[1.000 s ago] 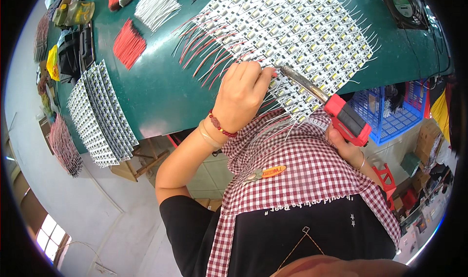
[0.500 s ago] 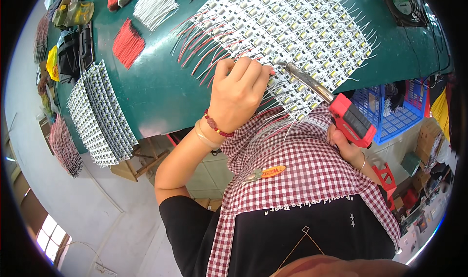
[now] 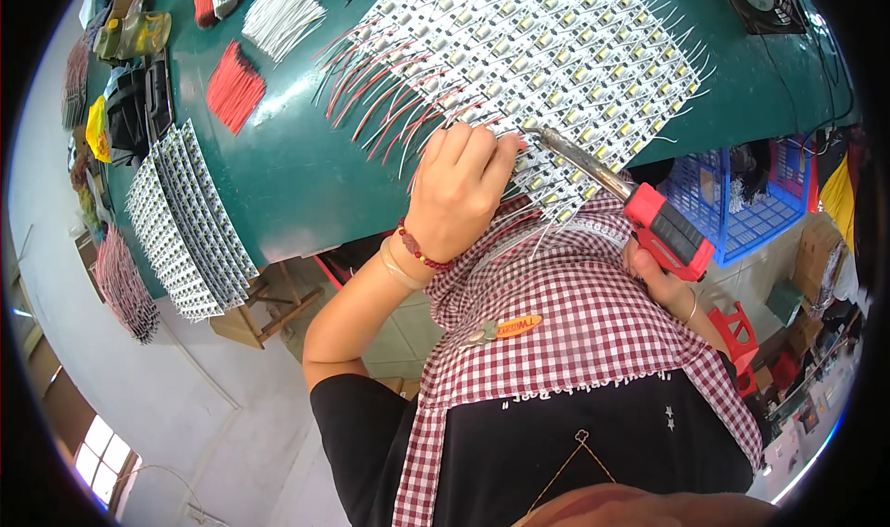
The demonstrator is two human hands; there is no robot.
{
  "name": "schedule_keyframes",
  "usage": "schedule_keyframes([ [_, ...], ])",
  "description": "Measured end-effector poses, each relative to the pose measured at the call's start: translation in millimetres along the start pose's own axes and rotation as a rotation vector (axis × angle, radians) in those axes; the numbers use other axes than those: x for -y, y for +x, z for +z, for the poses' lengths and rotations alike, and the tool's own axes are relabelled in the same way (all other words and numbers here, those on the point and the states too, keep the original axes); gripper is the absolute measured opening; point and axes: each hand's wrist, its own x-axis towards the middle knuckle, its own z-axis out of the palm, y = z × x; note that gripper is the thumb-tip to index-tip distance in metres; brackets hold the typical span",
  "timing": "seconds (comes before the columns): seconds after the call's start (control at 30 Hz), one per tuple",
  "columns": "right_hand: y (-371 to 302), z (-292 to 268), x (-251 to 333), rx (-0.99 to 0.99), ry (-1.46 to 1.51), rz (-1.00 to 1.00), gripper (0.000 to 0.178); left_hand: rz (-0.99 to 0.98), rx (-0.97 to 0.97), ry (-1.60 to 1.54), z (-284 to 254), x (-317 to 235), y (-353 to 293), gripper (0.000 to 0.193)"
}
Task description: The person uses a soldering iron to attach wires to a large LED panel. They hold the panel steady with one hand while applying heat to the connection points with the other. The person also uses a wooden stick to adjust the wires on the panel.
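The left hand [image 3: 456, 191] pinches one thin wire against the sheet of small white LED boards [image 3: 538, 54] on the green bench [image 3: 297, 175]. The right hand [image 3: 660, 281] grips one red-handled soldering iron [image 3: 640, 210], its metal tip just beside the left fingertips. Two wire bundles, red [image 3: 234, 86] and white [image 3: 278, 15], lie left of the sheet.

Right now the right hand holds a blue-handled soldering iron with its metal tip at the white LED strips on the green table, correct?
Not quite: in the head view the soldering iron handle is red and black, not blue. The right hand holds it, tip at the white LED strips on the green table.
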Motion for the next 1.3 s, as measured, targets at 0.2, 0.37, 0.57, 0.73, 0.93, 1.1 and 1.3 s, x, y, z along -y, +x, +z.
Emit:
schedule_keyframes([
  [0.2,2,0,-1,-0.069,-0.056,0.016,0.014,0.006,0.009,0.019,1,-1,-1,0.018],
  [0.37,2,0,0,-0.059,-0.097,-0.029,0.015,0.008,-0.045,0.022,4,-1,1,0.024],
  [0.57,-2,0,5,-0.067,0.002,0.054,0.014,0.046,0.007,0.068,0,-4,1,0.019],
  [0.73,0,-1,-4,-0.043,-0.096,0.051,0.016,0.068,-0.001,0.104,1,-4,0,0.019],
  [0.93,-3,-2,-2,-0.061,0.043,0.06,0.015,0.052,-0.022,0.092,3,-5,1,0.021],
  [1.1,-3,-3,-3,-0.011,0.075,0.032,0.018,0.039,-0.036,0.088,1,-4,2,0.022],
  [1.3,2,-1,6,0.025,-0.028,-0.036,0.04,0.05,-0.042,0.092,3,-2,-1,0.019],
])
